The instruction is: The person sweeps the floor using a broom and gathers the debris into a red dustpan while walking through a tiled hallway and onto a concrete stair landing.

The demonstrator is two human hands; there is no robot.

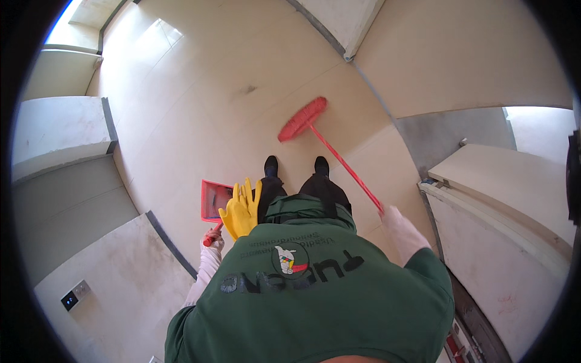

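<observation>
My left hand (pixel 215 240) is closed around the short handle of a red dustpan (pixel 203 199), which hangs to the left of my legs. Some dark debris shows in its pan. A yellow rubber glove (pixel 240 211) hangs beside it, at my left hip; what holds it up is hidden. On my right, a pink sleeve covers most of my right hand (pixel 386 214), which is at the upper end of the red broom's handle. The red broom head (pixel 302 119) rests on the floor tiles ahead of my black shoes.
A dark smudge (pixel 248 89) marks the tiled floor (pixel 204 113) ahead. Walls with dark skirting (pixel 170 245) stand on the left, with a wall switch panel (pixel 76 295). At right are a pale door panel (pixel 499 181) and a wall corner (pixel 348 56).
</observation>
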